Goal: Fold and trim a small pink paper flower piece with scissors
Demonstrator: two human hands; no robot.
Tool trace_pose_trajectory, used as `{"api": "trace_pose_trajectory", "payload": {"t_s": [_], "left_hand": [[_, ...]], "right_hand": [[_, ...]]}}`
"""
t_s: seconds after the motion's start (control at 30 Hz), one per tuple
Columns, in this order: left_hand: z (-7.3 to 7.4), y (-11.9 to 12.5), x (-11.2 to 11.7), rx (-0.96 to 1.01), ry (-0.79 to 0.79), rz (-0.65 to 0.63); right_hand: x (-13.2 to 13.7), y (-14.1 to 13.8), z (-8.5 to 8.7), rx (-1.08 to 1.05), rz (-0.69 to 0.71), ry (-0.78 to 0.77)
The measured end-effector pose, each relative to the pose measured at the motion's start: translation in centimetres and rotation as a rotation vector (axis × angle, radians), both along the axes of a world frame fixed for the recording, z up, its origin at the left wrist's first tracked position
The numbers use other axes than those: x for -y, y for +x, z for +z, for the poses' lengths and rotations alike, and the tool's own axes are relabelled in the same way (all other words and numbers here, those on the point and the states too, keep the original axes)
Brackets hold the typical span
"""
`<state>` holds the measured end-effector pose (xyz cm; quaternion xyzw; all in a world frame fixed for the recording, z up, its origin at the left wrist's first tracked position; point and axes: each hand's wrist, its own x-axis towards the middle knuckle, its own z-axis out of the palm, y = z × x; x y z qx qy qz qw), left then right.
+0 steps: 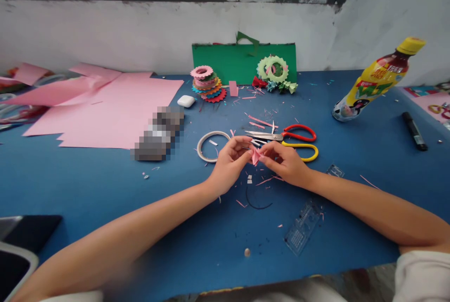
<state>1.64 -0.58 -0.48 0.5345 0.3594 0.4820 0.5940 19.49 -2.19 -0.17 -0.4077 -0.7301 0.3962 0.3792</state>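
Between my fingertips is a small folded piece of pink paper (256,155), pinched from both sides above the blue table (168,227). My left hand (232,161) grips its left edge with thumb and fingers. On the other side my right hand (284,163) pinches its right edge. Just behind my hands lie scissors (298,134) with one red and one yellow handle, their blades pointing left. A roll of white tape (199,148) lies flat beside my left hand. Thin pink paper strips (263,120) are scattered around.
Large pink sheets (116,109) cover the left. A stack of coloured paper rings (207,86), a green board (232,60) and folded paper pieces (272,85) stand at the back. Right are a bottle (376,81), a black marker (415,131) and a clear ruler (302,227).
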Motion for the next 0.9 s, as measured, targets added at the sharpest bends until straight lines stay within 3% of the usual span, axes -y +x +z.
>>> {"api": "trace_pose_trajectory", "payload": {"t_s": [0.13,0.23,0.43,0.73,0.9], "left_hand": [[-0.07,-0.13,-0.05,0.021,-0.033,-0.026],[0.0,-0.21,-0.03,0.068,-0.086,-0.05],[0.15,-0.19,0.1,0.061,-0.048,-0.046],[0.1,-0.16,0.2,0.048,-0.01,-0.055],[0.13,-0.21,0.22,-0.032,0.117,-0.037]], "right_hand": [[0.44,-0.06,0.26,0.131,0.109,0.126],[0.55,-0.06,0.28,0.132,0.103,0.144],[0.17,0.02,-0.34,-0.048,-0.023,0.044],[-0.19,0.09,-0.5,-0.124,-0.01,-0.027],[-0.22,0.07,-0.36,-0.118,0.016,-0.021]]}}
